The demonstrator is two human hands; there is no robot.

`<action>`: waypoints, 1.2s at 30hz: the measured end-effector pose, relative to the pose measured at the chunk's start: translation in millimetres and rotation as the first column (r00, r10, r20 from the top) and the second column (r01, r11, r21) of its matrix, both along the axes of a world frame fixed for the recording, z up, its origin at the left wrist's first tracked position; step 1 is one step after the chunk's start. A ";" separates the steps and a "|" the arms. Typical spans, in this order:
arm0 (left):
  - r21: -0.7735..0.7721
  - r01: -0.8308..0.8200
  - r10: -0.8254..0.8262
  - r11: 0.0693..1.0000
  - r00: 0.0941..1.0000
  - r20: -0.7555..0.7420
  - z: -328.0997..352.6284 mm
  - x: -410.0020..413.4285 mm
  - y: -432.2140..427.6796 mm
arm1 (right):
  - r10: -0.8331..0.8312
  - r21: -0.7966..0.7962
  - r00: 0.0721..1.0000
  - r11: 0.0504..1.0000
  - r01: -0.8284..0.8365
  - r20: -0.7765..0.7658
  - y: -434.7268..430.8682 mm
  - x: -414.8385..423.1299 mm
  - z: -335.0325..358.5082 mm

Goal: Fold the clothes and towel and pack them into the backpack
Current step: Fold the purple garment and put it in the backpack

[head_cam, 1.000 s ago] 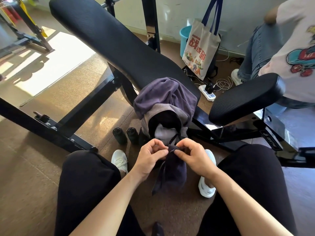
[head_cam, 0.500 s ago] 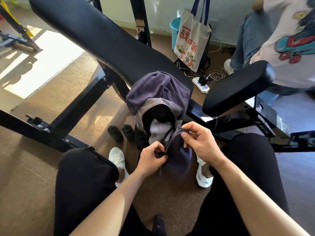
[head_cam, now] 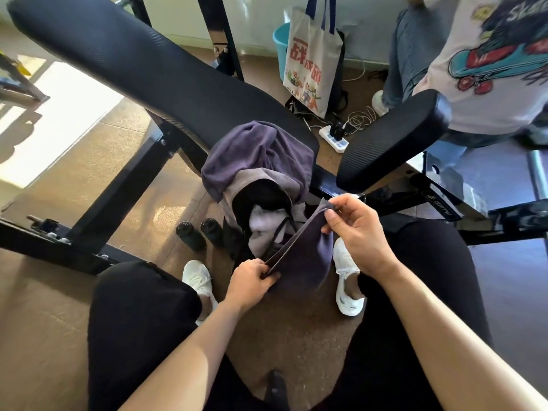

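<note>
I hold a small dark purple towel [head_cam: 305, 256] stretched between both hands above the floor. My left hand [head_cam: 252, 281] pinches its near lower corner. My right hand [head_cam: 353, 229] pinches its far upper corner, higher and to the right. Just behind the towel stands the backpack [head_cam: 261, 200], its mouth open, with a pale folded garment [head_cam: 261, 223] inside. A larger purple cloth [head_cam: 255, 152] is draped over the top of the backpack and the end of the bench.
A black padded gym bench [head_cam: 142, 66] runs diagonally behind the backpack, with a padded roller [head_cam: 394, 137] to the right. Two black bottles [head_cam: 198, 232] stand on the floor to the left. My white shoes [head_cam: 198, 280] flank the towel. A seated person [head_cam: 489, 63], tote bag [head_cam: 314, 60] and power strip [head_cam: 333, 137] are beyond.
My hands, close together a second ago, have pulled apart: the right rose up and right, the left stayed low, and the towel is now stretched out between them.
</note>
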State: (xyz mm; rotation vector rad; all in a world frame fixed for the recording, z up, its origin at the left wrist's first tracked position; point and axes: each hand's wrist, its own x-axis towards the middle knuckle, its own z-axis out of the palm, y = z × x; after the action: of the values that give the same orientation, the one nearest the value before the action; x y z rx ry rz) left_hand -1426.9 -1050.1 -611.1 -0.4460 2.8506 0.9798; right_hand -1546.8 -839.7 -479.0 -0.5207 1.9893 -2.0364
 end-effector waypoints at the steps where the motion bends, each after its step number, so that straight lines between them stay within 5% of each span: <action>1: -0.042 0.011 -0.010 0.999 1.000 0.029 0.7 0.9 -3.0 | -0.013 0.001 1.000 1.000 0.013 0.006 1.3 -2.5 -0.4; 9: -0.309 0.066 -0.054 0.949 0.997 0.046 33.5 7.8 -56.2 | -0.015 0.274 0.996 0.961 0.039 -0.090 10.6 -24.1 -13.9; 13: -0.141 0.006 -0.014 0.990 0.998 -0.059 58.0 14.3 -76.7 | -0.113 0.399 0.982 0.902 0.166 -0.153 10.9 -31.9 -30.0; 16: 0.066 -0.194 0.203 0.979 0.961 -0.188 71.1 19.3 -80.4 | -0.219 0.433 0.959 0.858 0.278 -0.182 11.5 -35.8 -34.9; 19: 0.274 -0.362 0.423 0.891 0.880 -0.214 80.9 20.6 -84.7 | -0.263 0.445 0.948 0.837 0.317 -0.181 11.0 -35.0 -33.9; 27: 0.544 -0.493 0.652 0.679 0.746 -0.137 85.8 24.1 -81.2 | -0.264 0.418 0.955 0.859 0.296 -0.133 1.4 -28.9 -38.5; 33: 0.460 -0.593 0.732 0.661 0.645 -0.220 84.2 20.2 -72.3 | -0.197 0.529 0.962 0.805 0.269 -0.190 -3.6 -22.6 -36.5; 36: 0.448 -0.614 0.744 0.650 0.635 -0.209 84.3 18.7 -67.2 | -0.206 0.494 0.977 0.845 0.205 -0.052 -7.0 -21.8 -39.9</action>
State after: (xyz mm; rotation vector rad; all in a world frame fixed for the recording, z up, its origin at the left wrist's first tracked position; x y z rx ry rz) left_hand -1408.1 -1117.4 -526.8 -1.5533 2.7077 1.8220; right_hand -1568.6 -846.7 -518.9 -0.1960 2.5370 -1.5120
